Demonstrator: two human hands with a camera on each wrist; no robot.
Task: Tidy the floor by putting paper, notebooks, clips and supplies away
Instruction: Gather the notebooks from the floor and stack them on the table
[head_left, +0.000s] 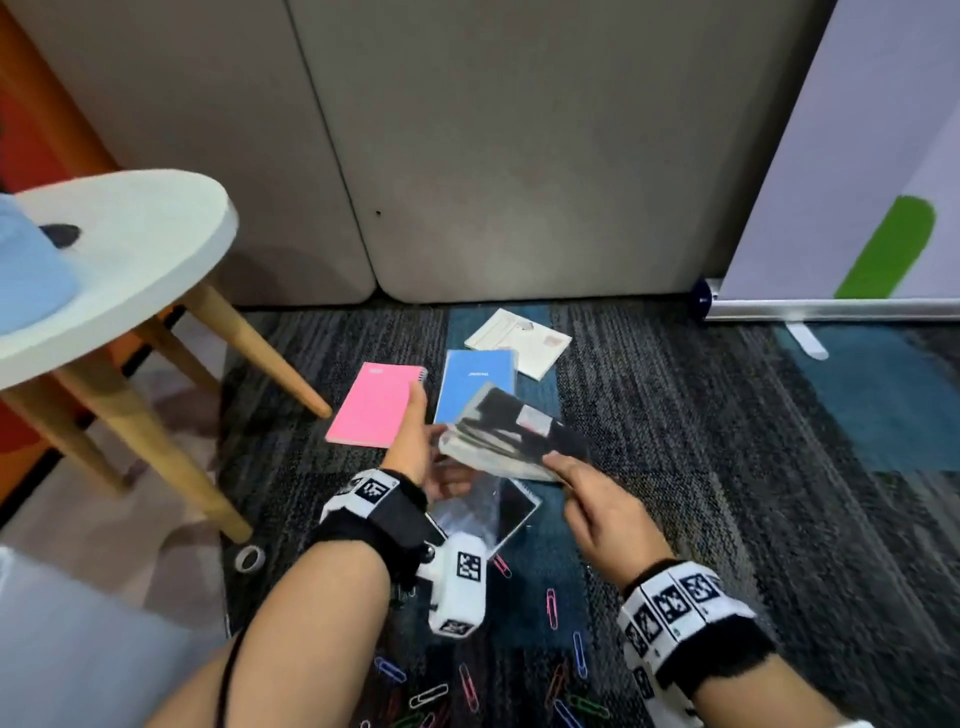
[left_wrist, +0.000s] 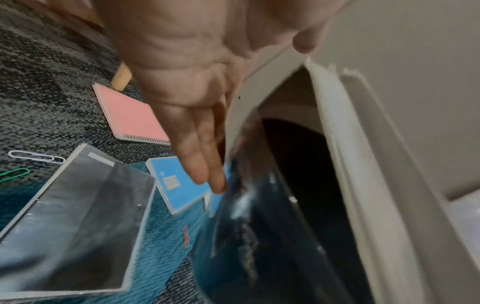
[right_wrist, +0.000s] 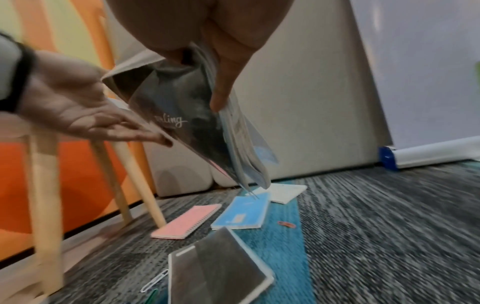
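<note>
Dark striped carpet (head_left: 675, 415) with teal patches covered the floor, and closest to the person many coloured paper clips (head_left: 551, 608) lay scattered on it. A roll of tape (head_left: 249, 559) lay near a wooden leg of the round white desk (head_left: 130, 249). Just beyond the clips, a black notebook in clear wrap (head_left: 498, 512) lay flat on the carpet. Above it the right hand (head_left: 597, 501) pinched a stack of dark notebooks (head_left: 511, 434) between thumb and fingers, holding it in the air, tilted. The left hand (head_left: 415, 447) was flat with straight fingers, touching the left edge of this stack and gripping nothing. Farther on the floor lay a pink spiral notebook (head_left: 376, 405), beside it a blue journal (head_left: 475, 382), and behind that a white notebook (head_left: 519, 340). At the far end stood grey cabinet panels (head_left: 467, 156) and, to the right, a white banner with a green mark (head_left: 857, 182)
</note>
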